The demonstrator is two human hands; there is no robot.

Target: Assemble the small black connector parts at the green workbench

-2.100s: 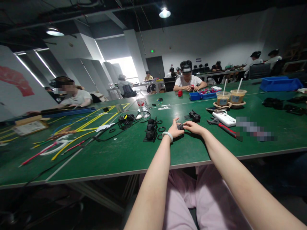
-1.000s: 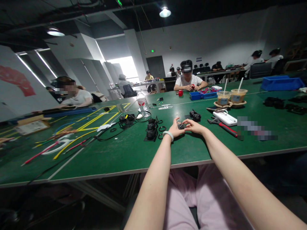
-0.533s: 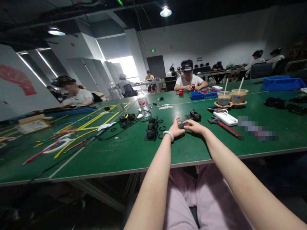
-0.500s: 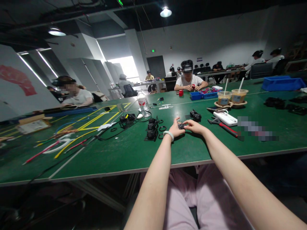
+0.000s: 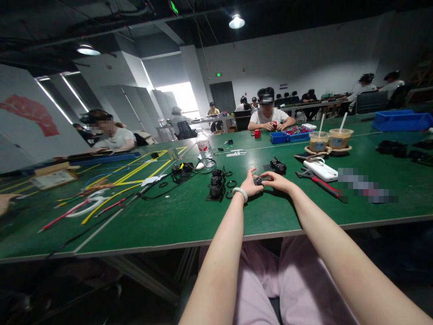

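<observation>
Both hands meet over the green table (image 5: 189, 225) around a small black part (image 5: 258, 181), whose kind is too small to make out. My left hand (image 5: 249, 186), with a pale bangle at the wrist, grips it from the left. My right hand (image 5: 278, 182) has its thumb and fingers closed on its right side. Left of the hands stands a row of black device-like pieces (image 5: 216, 184), with several black rings (image 5: 232, 183) beside it. Another black piece (image 5: 278, 166) lies just beyond my right hand.
Red-handled pliers (image 5: 326, 187), a white power-bank-like block (image 5: 320, 170) and two iced drinks (image 5: 319, 142) stand to the right. A water bottle (image 5: 204, 151), cables (image 5: 108, 205) and blue bins (image 5: 279, 137) lie farther off. A co-worker (image 5: 270, 118) sits opposite.
The view has shifted slightly, so everything sits a little farther right and lower. Both hands keep hold of the small black part, which has turned slightly. Another person's hand shows at the left edge.
</observation>
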